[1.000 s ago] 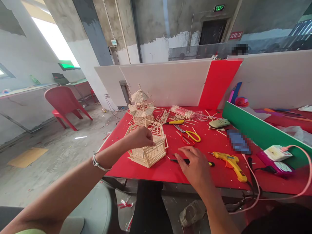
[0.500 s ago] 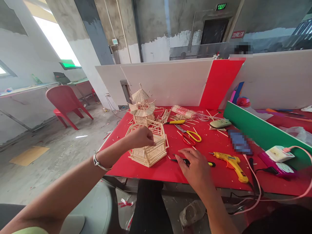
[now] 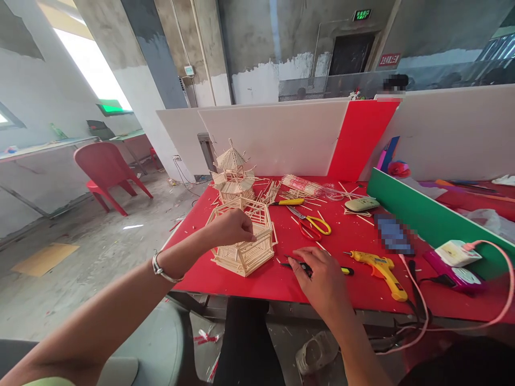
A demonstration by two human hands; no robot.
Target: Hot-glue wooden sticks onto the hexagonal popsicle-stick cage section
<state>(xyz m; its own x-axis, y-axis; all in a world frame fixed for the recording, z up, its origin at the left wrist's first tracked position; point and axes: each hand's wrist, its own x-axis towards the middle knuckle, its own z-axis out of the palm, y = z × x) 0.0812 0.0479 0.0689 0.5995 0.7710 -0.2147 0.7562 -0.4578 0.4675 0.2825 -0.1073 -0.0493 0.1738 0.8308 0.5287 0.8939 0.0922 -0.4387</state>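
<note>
My left hand [image 3: 233, 227] is closed in a pinch over a six-sided frame of thin wooden sticks [image 3: 244, 259]. Whatever its fingertips hold is too small to make out against the frame. My right hand [image 3: 322, 272] hovers low over the table just right of the frame, palm down, thumb apart from the bent fingers. Beneath it lies a black utility knife with a yellow end [image 3: 347, 271], partly hidden by the hand. Behind the frame stands a tiered stick pagoda [image 3: 233, 174] with a pointed roof.
On the red table [image 3: 265, 287] lie scissors [image 3: 309, 222], a yellow cutter [image 3: 292, 202], bundled sticks [image 3: 301, 185], an olive oblong case [image 3: 362, 204], a yellow glue gun [image 3: 380, 271], a phone [image 3: 393, 234] and a power strip [image 3: 454, 271]. A green board [image 3: 422, 220] stands on the right.
The view has shifted very slightly. My right thumb and fingers have moved a little; my left hand keeps its place over the frame.
</note>
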